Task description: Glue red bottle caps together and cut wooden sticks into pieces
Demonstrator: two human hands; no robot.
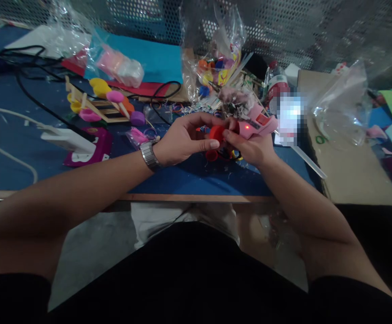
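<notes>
At the red cap (217, 133), left hand (182, 138) has thumb and fingers clamped on it. Right hand (250, 143) has thumb and fingers bunched at cap's right edge; can't tell exactly what they grip. Pink glue gun (258, 122), light lit red, just right of cap, against right hand. Second red cap (211, 155) just below. Left of cap: stick frame with coloured pieces (106, 104), then purple power strip (93, 146). Well right of cap: cardboard (343, 173). All on blue table (182, 180).

on the table (189, 180), the socket block (105, 143) is lying left, the cardboard (338, 175) right, the bottle (277, 85) between them, farther back.
</notes>
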